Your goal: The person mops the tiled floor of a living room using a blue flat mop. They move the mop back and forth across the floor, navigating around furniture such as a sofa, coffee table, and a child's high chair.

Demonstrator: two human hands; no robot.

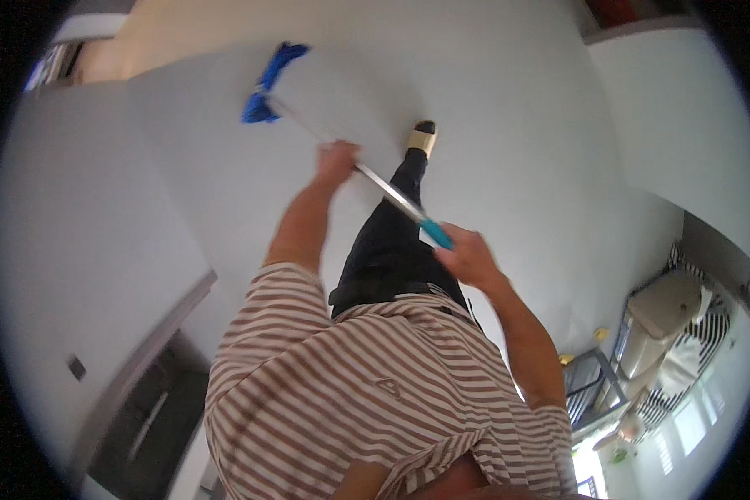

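Note:
A mop with a blue cloth head [267,87] lies across the floor in front of me, its metal pole [390,192] slanting back towards my waist. My left hand [339,161] is closed around the middle of the pole. At the upper end, my right hand [469,253] grips the teal handle [436,233]. The mop head looks bunched and slightly blurred. Below the pole, one foot in a light slipper [422,139] stands on the grey floor.
Grey floor [506,106] spreads around my foot. White walls rise at both sides, with a dark doorway [150,412] at the lower left. A sofa [656,306] with striped fabric and a dark-framed table [594,381] stand at the lower right.

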